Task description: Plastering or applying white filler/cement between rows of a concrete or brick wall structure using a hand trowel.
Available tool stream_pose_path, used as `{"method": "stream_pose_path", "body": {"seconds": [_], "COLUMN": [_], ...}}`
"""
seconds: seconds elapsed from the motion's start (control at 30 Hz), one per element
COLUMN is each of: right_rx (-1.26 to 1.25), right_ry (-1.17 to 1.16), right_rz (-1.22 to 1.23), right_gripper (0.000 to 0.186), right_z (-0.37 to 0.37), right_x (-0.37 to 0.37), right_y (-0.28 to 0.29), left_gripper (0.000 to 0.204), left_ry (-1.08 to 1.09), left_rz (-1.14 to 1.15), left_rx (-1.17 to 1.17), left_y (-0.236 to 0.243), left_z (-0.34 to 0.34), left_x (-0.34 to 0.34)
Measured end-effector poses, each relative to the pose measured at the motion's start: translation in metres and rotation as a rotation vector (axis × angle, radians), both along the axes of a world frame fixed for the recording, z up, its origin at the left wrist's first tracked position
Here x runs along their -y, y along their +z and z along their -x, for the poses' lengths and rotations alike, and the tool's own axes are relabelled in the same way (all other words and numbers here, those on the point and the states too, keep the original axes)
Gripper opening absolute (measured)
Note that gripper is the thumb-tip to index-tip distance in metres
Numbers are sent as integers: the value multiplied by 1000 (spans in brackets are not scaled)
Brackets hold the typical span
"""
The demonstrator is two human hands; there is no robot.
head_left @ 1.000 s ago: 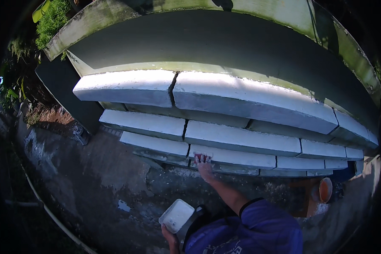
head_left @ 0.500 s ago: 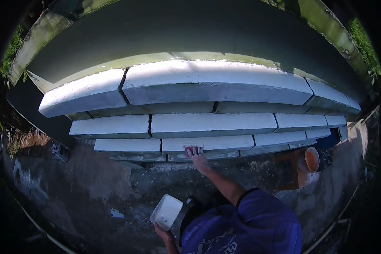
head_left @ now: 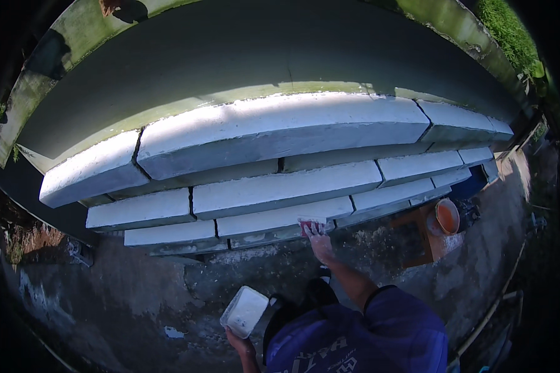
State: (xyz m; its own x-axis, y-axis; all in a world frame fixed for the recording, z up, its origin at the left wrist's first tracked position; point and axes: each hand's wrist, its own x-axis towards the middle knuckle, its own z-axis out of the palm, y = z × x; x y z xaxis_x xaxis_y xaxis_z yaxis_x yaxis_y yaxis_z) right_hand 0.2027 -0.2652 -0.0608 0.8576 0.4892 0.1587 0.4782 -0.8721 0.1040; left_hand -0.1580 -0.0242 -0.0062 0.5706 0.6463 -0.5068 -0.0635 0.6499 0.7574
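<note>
My right hand (head_left: 319,241), dusted with white, grips a small red flat spreader (head_left: 306,229). The spreader presses against the front edge of the lowest white-coated ledge (head_left: 274,216), with a smear of white at its top. Low in the view, my left hand (head_left: 237,336) is closed on the near rim of a white rectangular tub (head_left: 230,309), held tilted beside my legs. White paste coats the inside of the tub. Above the lowest ledge rise a middle ledge (head_left: 280,185) and a deeper top ledge (head_left: 280,118), both white on top and split by dark gaps.
An orange-lined bucket (head_left: 447,216) stands at the right on a brown wooden frame (head_left: 414,239). Behind the ledges is a grey-green wall (head_left: 255,50). Stained concrete floor (head_left: 143,280) lies under me, and a pale pole (head_left: 488,317) runs along the right side.
My right hand has slid rightward along the lowest ledge with the spreader. My view has turned, so the ledges now slant up to the right. The tub stays in my left hand.
</note>
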Motion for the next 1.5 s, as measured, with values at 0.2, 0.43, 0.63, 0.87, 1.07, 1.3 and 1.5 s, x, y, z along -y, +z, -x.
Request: {"method": "stream_pose_path", "body": {"seconds": [0.2, 0.43, 0.63, 0.87, 1.07, 1.3, 1.5], "right_rx": [-147, 147, -170, -415, -491, -941, -620], "right_ry": [61, -295, -192, -430, -240, -89, 381], "right_rz": [-129, -134, -215, -632, -1161, -1471, -809], "right_gripper": [52, 44, 40, 31, 25, 41, 44], "right_z": [22, -73, -46, -25, -52, -67, -59], "right_x": [7, 100, 96, 142, 185, 215, 225], "right_y": [27, 11, 8, 59, 96, 159, 195], "left_gripper": [57, 58, 59, 57, 54, 48, 48], "left_ry": [-3, -106, -128, -186, -180, -212, -300], "left_rz": [76, 20, 16, -56, -21, -217, -403], "left_rx": [8, 65, 150, 77, 113, 47, -103], "left_y": [-14, -11, -3, 13, 10, -5, 32], "left_z": [-12, -43, -87, -165, -214, -258, -267], "left_x": [7, 31, 74, 147, 204, 261, 291]}}
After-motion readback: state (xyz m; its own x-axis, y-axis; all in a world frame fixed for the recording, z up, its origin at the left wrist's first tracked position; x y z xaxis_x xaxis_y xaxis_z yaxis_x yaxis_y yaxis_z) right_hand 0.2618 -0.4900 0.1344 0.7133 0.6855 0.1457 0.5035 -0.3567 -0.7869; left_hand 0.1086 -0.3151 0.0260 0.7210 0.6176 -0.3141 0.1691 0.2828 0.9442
